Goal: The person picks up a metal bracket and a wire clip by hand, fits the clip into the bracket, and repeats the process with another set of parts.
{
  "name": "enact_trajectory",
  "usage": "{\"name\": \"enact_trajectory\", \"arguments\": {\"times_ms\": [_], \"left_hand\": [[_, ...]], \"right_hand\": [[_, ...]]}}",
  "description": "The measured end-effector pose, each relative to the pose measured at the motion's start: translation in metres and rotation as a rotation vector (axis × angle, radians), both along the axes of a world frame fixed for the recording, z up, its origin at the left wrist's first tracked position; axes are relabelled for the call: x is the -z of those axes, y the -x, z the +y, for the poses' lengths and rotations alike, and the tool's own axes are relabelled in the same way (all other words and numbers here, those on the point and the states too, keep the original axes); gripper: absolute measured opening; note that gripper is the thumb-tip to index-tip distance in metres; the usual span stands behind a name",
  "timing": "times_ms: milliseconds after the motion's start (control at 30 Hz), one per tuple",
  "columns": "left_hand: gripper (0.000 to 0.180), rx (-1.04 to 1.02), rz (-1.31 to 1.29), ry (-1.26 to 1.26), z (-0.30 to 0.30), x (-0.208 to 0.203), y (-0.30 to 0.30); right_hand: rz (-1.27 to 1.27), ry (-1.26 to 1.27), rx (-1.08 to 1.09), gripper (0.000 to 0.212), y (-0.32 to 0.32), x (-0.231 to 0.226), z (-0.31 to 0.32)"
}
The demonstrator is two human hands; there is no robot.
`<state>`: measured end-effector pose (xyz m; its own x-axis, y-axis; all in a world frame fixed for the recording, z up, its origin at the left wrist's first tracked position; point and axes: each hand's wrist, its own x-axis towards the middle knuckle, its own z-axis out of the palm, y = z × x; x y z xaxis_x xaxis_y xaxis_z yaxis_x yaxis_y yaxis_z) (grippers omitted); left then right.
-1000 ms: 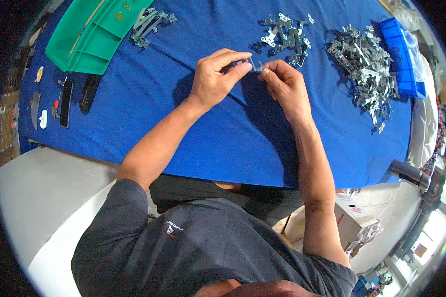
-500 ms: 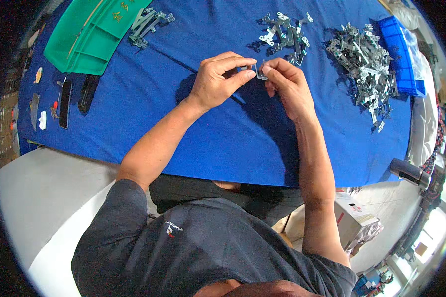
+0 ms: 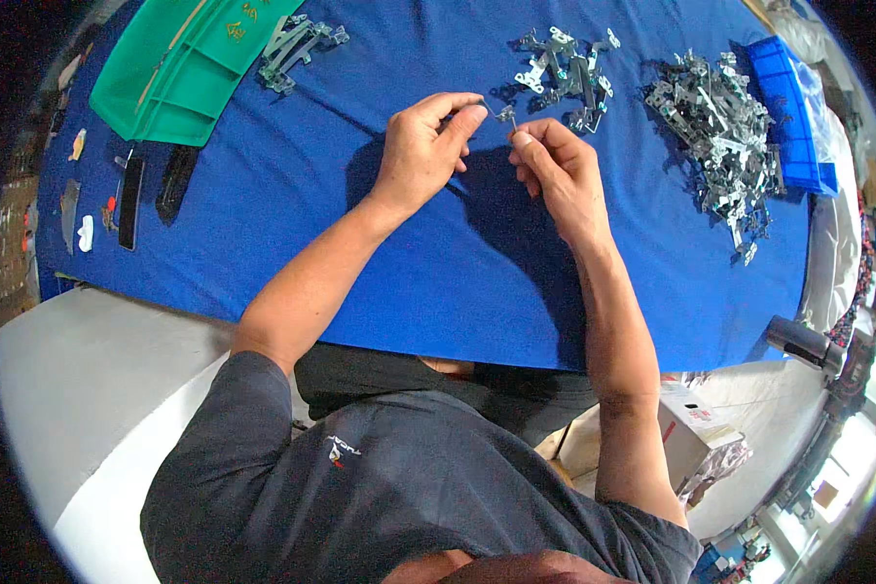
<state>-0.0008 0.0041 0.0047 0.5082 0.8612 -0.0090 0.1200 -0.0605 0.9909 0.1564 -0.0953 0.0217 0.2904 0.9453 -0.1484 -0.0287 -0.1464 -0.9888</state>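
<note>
Left hand (image 3: 420,151): pinching one end of a small bent silvery metal bracket (image 3: 505,115)
Right hand (image 3: 561,170): pinching the other end
Bracket position: between them, above the blue cloth-covered tabletop (image 3: 438,282)
Bracket handling: probably light, stiff, slippery; best gripped by its ends

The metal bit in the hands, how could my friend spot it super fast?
Start with the big blue cloth, then find the left hand and right hand over its middle. The small shiny metal bit is between them. Others lie in piles on the cloth; this one is held.
</note>
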Motion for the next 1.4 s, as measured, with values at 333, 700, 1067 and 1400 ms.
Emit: {"name": "enact_trajectory", "arguments": {"times_ms": [333, 700, 1067, 1400], "left_hand": [[0.026, 0.041, 0.007, -0.23, 0.001, 0.005, 0.002], [0.027, 0.055, 0.04, -0.392, -0.003, 0.002, 0.001], [0.028, 0.111, 0.023, -0.459, -0.001, 0.003, 0.001], [0.029, -0.019, -0.067, -0.035, -0.004, 0.003, -0.001]], "right_hand": [[-0.12, 0.036, 0.017, 0.021, -0.008, 0.007, 0.0], [-0.114, -0.08, 0.124, 0.017, 0.003, 0.008, 0.004], [-0.161, -0.122, 0.125, 0.016, -0.003, 0.015, 0.003], [-0.074, -0.025, 0.042, 0.021, 0.003, 0.0, -0.001]]}}
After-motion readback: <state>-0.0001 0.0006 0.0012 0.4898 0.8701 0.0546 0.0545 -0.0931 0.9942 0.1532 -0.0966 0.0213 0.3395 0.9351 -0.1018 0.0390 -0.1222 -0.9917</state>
